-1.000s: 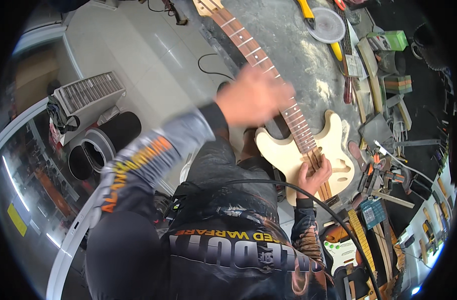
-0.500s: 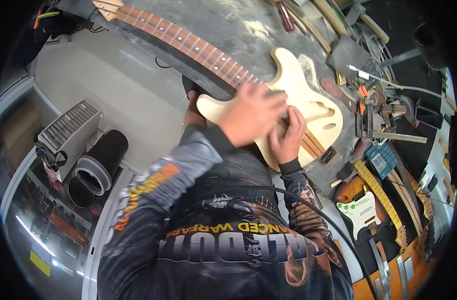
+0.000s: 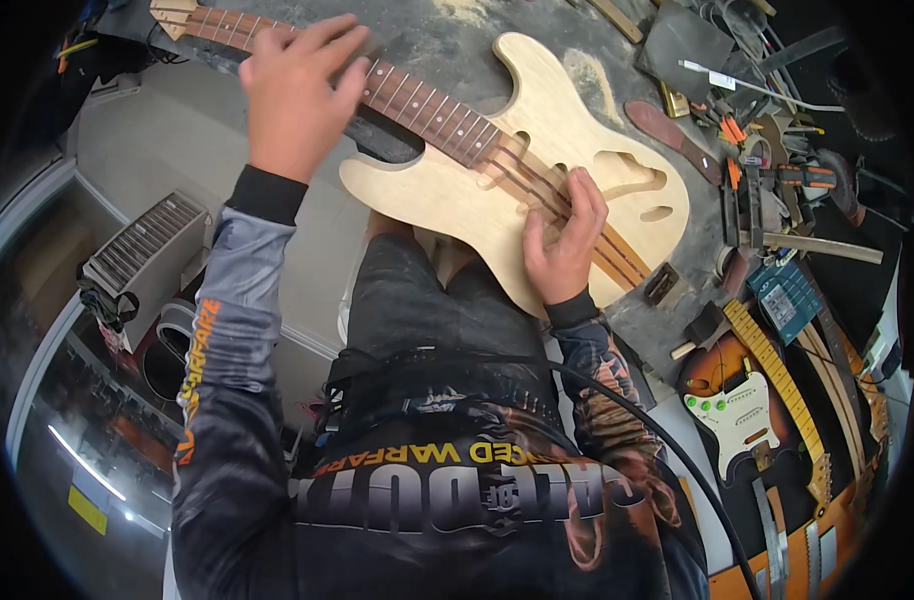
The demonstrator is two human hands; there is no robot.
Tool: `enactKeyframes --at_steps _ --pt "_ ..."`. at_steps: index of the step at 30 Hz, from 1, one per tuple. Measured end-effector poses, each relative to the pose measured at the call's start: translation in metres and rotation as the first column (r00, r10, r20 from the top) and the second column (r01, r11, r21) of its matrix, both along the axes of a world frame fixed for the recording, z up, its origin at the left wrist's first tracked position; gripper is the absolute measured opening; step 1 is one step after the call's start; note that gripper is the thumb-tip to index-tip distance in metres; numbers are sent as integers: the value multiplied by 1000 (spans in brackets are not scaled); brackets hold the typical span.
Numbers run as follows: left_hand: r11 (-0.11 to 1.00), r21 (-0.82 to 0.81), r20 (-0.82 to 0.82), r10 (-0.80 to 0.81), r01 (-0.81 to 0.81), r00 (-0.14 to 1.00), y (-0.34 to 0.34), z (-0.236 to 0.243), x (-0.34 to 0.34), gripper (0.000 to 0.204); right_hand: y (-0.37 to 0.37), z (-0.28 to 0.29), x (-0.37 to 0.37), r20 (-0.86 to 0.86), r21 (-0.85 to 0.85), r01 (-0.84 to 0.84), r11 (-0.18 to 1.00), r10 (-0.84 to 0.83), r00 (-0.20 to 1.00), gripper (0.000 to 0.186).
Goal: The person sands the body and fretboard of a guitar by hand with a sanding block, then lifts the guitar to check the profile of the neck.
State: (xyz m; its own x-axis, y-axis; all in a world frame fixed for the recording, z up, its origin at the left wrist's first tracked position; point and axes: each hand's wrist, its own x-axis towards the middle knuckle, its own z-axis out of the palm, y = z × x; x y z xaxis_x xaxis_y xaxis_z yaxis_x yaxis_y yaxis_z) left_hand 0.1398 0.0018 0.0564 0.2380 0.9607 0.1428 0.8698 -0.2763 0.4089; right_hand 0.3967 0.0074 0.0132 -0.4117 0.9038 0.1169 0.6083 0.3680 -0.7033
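Above the person's lap, toward 1 o'clock from the centre of the view, lies an unpainted pale-wood guitar body (image 3: 577, 135) with 2 horn-shaped cutaways. It overlaps the edge of a grey, dust-marked workbench (image 3: 417, 45). A dark-brown fretted wooden neck (image 3: 427, 112) runs from the body toward 11 o'clock and ends in a pale wooden headstock (image 3: 174, 18). A brown wooden centre strip (image 3: 617, 255) with 2 dark stripes crosses the body. Toward 2 o'clock, 1 large routed cavity (image 3: 629, 172) and 1 small oval recess (image 3: 656, 213) show in the body's face.

At 11 o'clock, the left hand (image 3: 302, 100) is over the neck, fingers spread well apart and closed on no object; whether the fingertips touch the frets cannot be told. At 2 o'clock, the right hand (image 3: 565, 245) lies on the body at the centre strip, fingers lightly bent, thumb standing apart, with no grip taken.

A dark-red, sole-shaped piece (image 3: 672, 135) lies on the workbench near the body, at 2 o'clock. Between 3 and 4 o'clock rests a sunburst guitar with a white pickguard (image 3: 732, 415) and 3 green knobs, a yellowish fretted neck (image 3: 772, 365) just beside it. At 9 o'clock stands a pale, slatted box (image 3: 147, 245).
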Motion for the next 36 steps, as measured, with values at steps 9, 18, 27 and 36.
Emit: enactKeyframes --at_steps 9,18,27,36 --pt "833 -499 838 534 -239 112 10 -91 -27 44 4 1 -1 -14 0 -26 1000 26 1000 75" --pt "880 133 -177 474 -456 862 26 -9 -94 36 3 1 0 9 -3 -35 999 35 999 74" --pt "909 59 -227 415 -413 881 22 4 -83 37 0 3 4 47 17 -33 999 33 998 71" --pt "972 -32 -122 229 -234 966 16 9 -15 36 -3 -3 2 70 31 -10 999 8 998 73"
